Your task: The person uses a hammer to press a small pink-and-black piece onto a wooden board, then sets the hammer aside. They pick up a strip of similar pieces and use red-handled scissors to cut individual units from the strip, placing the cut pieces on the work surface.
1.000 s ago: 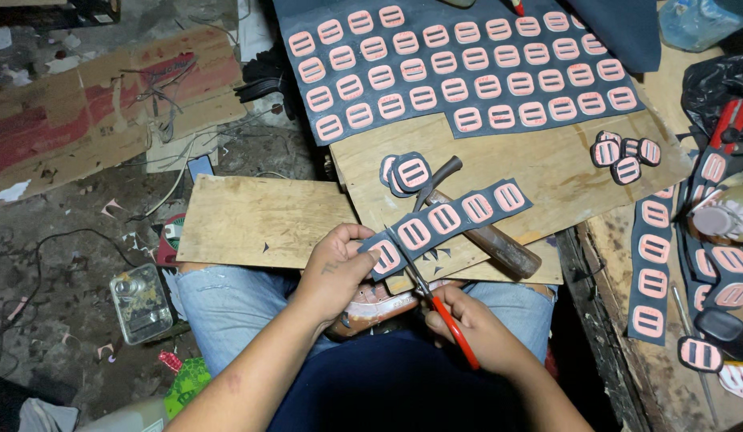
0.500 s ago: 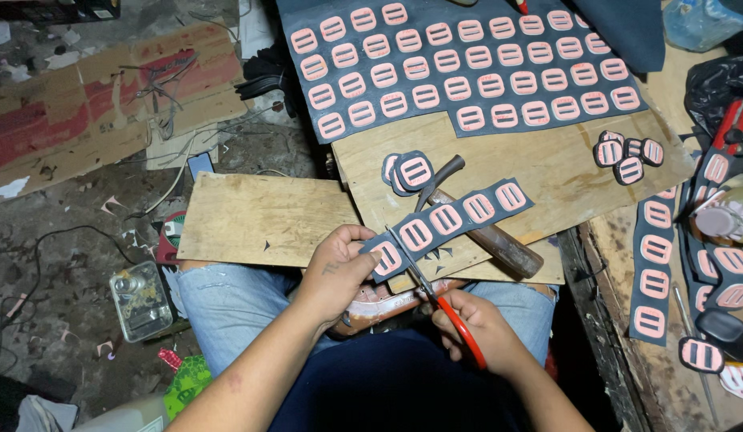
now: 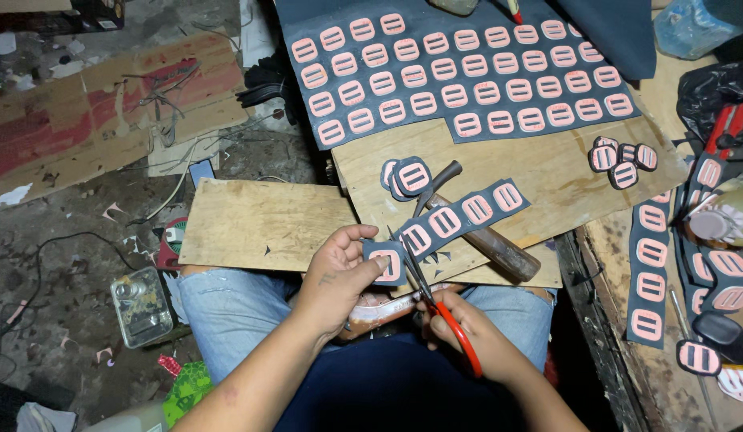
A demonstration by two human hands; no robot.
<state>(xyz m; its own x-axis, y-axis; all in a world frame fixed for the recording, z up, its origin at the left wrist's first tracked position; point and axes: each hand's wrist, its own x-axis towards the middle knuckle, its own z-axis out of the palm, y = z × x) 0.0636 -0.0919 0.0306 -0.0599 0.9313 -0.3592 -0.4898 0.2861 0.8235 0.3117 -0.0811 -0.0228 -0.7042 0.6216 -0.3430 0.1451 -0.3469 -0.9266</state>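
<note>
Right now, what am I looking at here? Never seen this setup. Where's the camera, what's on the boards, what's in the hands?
There is no machine here: one person works with bare hands, and the single camera sits on their head, looking down at their lap. The left hand pinches a dark strip of pink slotted pieces at its near end. The right hand holds red-handled scissors, blades at that strip. On the wooden board and the plywood beyond lie a hammer, a large dark sheet of the same pink pieces, and a small pile of cut-out pieces. More strips lie at the right.
</note>
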